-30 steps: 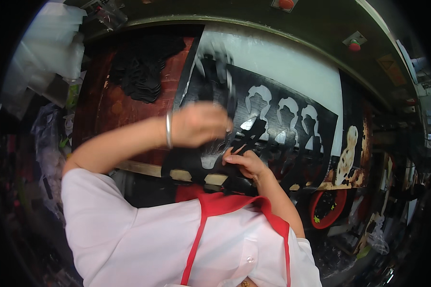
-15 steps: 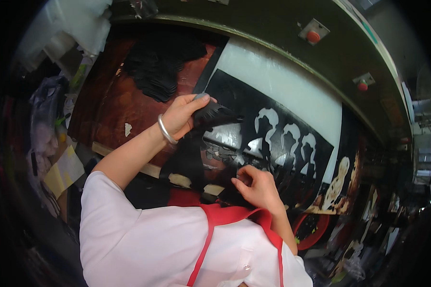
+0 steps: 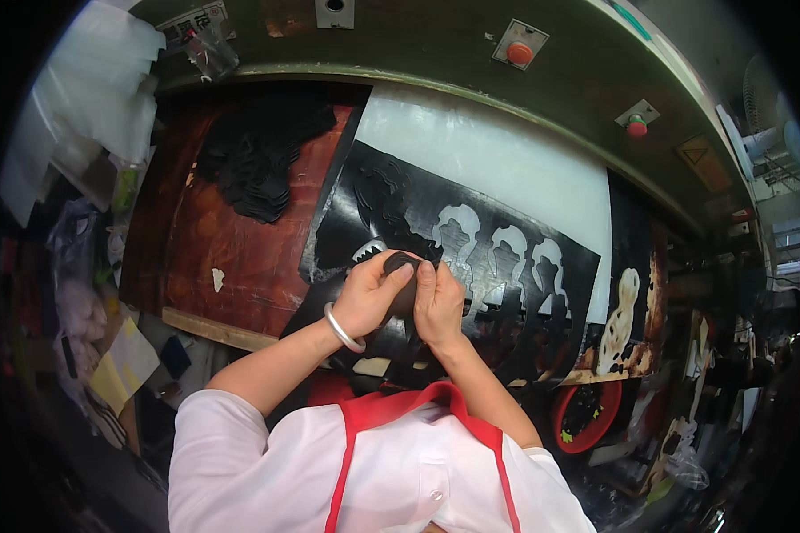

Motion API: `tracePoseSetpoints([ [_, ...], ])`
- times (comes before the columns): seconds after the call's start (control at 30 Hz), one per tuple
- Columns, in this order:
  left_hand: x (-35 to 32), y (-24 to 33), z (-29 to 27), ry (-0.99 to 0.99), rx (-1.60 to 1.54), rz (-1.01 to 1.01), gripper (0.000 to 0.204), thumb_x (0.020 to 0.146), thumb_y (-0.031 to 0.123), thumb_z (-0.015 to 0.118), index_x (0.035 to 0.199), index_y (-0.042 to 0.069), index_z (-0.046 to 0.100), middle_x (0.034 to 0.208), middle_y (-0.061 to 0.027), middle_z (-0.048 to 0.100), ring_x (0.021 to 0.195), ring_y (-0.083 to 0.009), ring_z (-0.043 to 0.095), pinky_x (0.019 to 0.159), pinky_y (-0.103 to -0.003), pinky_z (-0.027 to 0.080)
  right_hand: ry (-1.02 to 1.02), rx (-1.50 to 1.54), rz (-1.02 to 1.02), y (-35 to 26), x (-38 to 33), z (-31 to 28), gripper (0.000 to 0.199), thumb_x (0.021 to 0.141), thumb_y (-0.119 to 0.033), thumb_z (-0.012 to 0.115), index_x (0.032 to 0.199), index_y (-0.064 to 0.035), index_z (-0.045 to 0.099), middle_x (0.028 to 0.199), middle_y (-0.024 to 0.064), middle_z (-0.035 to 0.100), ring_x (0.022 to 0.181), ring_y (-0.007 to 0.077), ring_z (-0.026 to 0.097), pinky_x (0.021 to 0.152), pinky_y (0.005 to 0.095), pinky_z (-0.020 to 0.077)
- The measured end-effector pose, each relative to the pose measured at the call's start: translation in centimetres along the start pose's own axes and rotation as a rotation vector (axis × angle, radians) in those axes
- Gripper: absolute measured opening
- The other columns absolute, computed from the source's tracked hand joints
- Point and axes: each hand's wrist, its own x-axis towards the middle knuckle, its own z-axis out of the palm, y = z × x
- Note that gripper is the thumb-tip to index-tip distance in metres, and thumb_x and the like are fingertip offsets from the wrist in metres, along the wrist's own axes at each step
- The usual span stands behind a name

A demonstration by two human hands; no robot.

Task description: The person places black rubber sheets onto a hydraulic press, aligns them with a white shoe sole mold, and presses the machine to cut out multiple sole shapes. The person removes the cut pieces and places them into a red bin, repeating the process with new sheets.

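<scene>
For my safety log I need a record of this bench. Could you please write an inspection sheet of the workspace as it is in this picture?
Surface: reddish-brown worn wooden board, with a white cutting pad beside it.
Job's things: large black sheet with shoe-shaped cut-outs lying over the pad; small black cut piece held above it.
Clutter: heap of black cut pieces on the board; yellow and white papers at the left; red tub at the lower right.
Grippers: left hand and right hand both grip the small piece; silver bangle on the left wrist.
Cables: nothing seen.
Surroundings: green machine frame with red push buttons.
</scene>
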Motion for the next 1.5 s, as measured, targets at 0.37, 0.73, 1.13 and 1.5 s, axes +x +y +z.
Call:
tracePoseSetpoints([
  [0.37, 2.3, 0.2, -0.4, 0.097, -0.338, -0.133, 0.015, 0.095, 0.011, 0.062, 0.103, -0.001, 0.066, 0.093, -0.004, 0.068, 0.082, -0.009, 0.063, 0.073, -0.024, 0.052, 0.068, 0.109, -0.276, 1.5, -1.0, 0.8, 0.025, 0.094, -0.009, 0.056, 0.071, -0.0024, 0.05, 0.056, 0.0174, 0.048, 0.048, 0.0364, 0.053, 0.046, 0.0433, 0.0393],
  [0.73, 1.1, -0.2, -0.7, -0.057, -0.301, -0.249, 0.013, 0.096, 0.014, 0.061, 0.1, 0.002, 0.065, 0.088, 0.0008, 0.066, 0.078, -0.0044, 0.059, 0.068, -0.021, 0.049, 0.018, 0.098, -0.112, -0.3, 0.3, -0.5, 0.034, 0.096, -0.031, 0.059, 0.081, -0.0012, 0.05, 0.062, 0.0175, 0.058, 0.057, 0.0374, 0.061, 0.051, 0.0426, 0.0461],
  [1.13, 4.3, 9.5, -5.1, 0.377, -0.414, 0.233, 0.021, 0.099, 0.021, 0.058, 0.098, 0.0, 0.059, 0.087, -0.0095, 0.068, 0.068, -0.0145, 0.064, 0.058, -0.027, 0.054, 0.178, -0.255, -0.384, 6.2, -1.3, 0.5, 0.024, 0.085, -0.008, 0.063, 0.066, -0.0041, 0.048, 0.058, 0.0148, 0.053, 0.053, 0.0344, 0.057, 0.048, 0.0434, 0.0439],
  [1.5, 0.8, 30.0, -13.7, 0.568, -0.015, 0.741, 0.027, 0.1, 0.023, 0.057, 0.106, -0.002, 0.063, 0.077, 0.0012, 0.059, 0.056, -0.0029, 0.044, 0.052, -0.02, 0.037, 0.113, -0.641, -0.391, 6.2, -1.6, 0.5, 0.026, 0.081, -0.017, 0.067, 0.062, -0.0081, 0.053, 0.057, 0.0125, 0.058, 0.053, 0.031, 0.06, 0.049, 0.0428, 0.0479],
])
